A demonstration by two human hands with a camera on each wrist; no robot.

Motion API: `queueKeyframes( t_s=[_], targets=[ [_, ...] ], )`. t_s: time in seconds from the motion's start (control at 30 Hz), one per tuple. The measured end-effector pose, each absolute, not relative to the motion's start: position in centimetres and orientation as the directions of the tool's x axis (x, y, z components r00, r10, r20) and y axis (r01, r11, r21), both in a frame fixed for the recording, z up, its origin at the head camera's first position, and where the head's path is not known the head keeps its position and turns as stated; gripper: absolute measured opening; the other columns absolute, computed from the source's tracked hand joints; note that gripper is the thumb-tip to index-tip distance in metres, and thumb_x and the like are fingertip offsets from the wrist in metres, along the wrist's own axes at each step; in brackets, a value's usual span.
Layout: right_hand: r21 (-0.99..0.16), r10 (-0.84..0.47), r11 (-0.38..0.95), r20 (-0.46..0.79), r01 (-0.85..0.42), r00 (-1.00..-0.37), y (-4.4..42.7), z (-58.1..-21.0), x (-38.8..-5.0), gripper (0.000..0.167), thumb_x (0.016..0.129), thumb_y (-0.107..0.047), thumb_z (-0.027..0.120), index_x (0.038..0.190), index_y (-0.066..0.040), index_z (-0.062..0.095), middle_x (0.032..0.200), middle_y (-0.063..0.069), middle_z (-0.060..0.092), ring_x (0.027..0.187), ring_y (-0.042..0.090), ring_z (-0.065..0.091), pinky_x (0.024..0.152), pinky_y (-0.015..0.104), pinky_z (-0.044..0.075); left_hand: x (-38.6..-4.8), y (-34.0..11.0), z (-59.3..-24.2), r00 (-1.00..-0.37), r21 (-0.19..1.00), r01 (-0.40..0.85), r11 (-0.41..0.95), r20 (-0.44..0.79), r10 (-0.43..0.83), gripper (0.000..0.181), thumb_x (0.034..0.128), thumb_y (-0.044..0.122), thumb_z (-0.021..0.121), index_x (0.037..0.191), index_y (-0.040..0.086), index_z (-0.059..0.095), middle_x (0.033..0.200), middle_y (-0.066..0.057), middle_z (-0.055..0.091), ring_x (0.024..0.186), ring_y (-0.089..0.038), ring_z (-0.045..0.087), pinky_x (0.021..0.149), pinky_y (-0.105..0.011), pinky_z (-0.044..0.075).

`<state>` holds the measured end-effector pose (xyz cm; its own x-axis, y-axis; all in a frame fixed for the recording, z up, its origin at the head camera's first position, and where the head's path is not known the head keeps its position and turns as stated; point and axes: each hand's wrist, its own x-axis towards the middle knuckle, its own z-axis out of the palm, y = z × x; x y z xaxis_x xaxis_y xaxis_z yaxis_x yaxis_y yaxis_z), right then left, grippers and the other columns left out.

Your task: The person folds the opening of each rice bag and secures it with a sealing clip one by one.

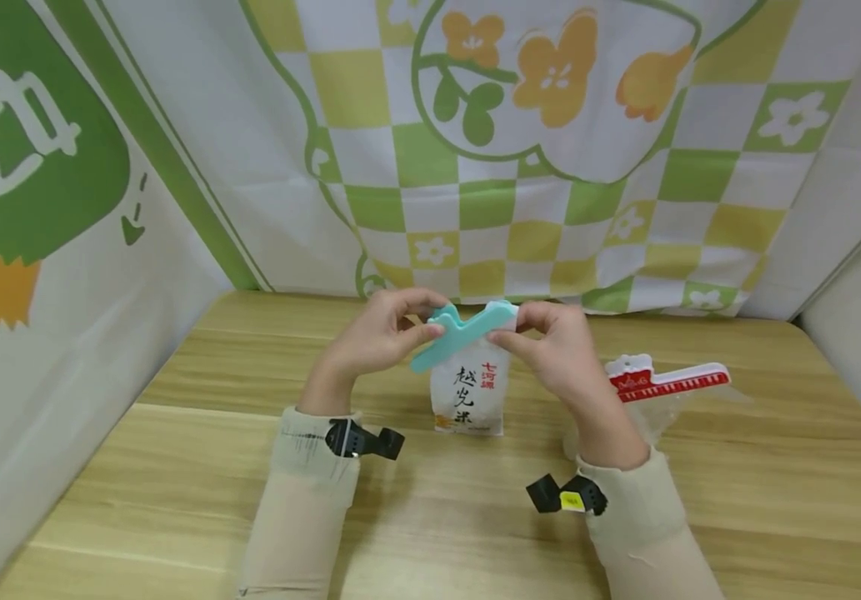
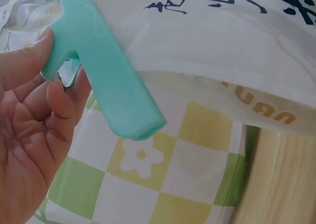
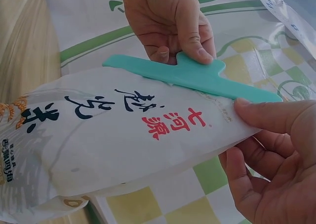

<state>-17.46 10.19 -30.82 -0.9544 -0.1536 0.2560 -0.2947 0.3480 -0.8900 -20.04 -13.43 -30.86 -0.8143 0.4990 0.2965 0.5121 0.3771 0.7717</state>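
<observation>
A white rice bag [image 1: 470, 396] with black and red lettering stands on the table, its top between both hands. Across that top lies a turquoise bag clip [image 1: 468, 335], slanted in the head view. My left hand [image 1: 385, 333] pinches the clip's handle tabs between thumb and fingers, as the left wrist view also shows. With thumb and fingers my right hand [image 1: 553, 346] pinches the bag's upper corner, the thumb close to the clip's end [image 3: 264, 95]. Whether the clip's bars are closed over the bag is hard to tell.
Right of my right forearm, a red and white bag clip [image 1: 670, 379] sits on a clear plastic bag [image 1: 655, 417], partly hidden by that arm. The wooden table [image 1: 197, 492] meets a patterned cloth [image 1: 475, 242] at the back. A white and green cloth hangs at the left.
</observation>
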Motion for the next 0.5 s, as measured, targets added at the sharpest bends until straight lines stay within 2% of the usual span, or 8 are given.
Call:
queueKeyframes(
  t_s=[0.27,0.5],
  targets=[
    [-0.884,-0.17,0.351,0.265,-0.309,-0.949,10.18,-30.36,-17.41,0.009,0.086,-0.006,0.076,0.089,0.002,0.075,0.089,0.011,0.075,0.092,0.016,0.062,0.073,0.027,0.048,-20.25,-13.09,-30.65,-0.819,0.777,0.51,0.369,0.307,0.484,0.023,0.0938,0.006,0.067,0.116,0.0,0.067,0.103,-0.013,0.072,0.091,-0.02,0.066,0.07,-0.032,0.058],
    [-0.89,-0.159,0.364,0.233,-0.276,-0.959,10.31,-30.64,-17.47,0.008,0.085,-0.007,0.076,0.089,0.001,0.075,0.089,0.011,0.075,0.094,0.017,0.06,0.078,0.031,0.045,-20.0,-12.82,-30.86,-0.823,0.787,0.501,0.359,0.307,0.478,0.025,0.0938,0.005,0.066,0.118,0.0,0.066,0.102,-0.013,0.07,0.09,-0.02,0.065,0.071,-0.03,0.059]
  ],
)
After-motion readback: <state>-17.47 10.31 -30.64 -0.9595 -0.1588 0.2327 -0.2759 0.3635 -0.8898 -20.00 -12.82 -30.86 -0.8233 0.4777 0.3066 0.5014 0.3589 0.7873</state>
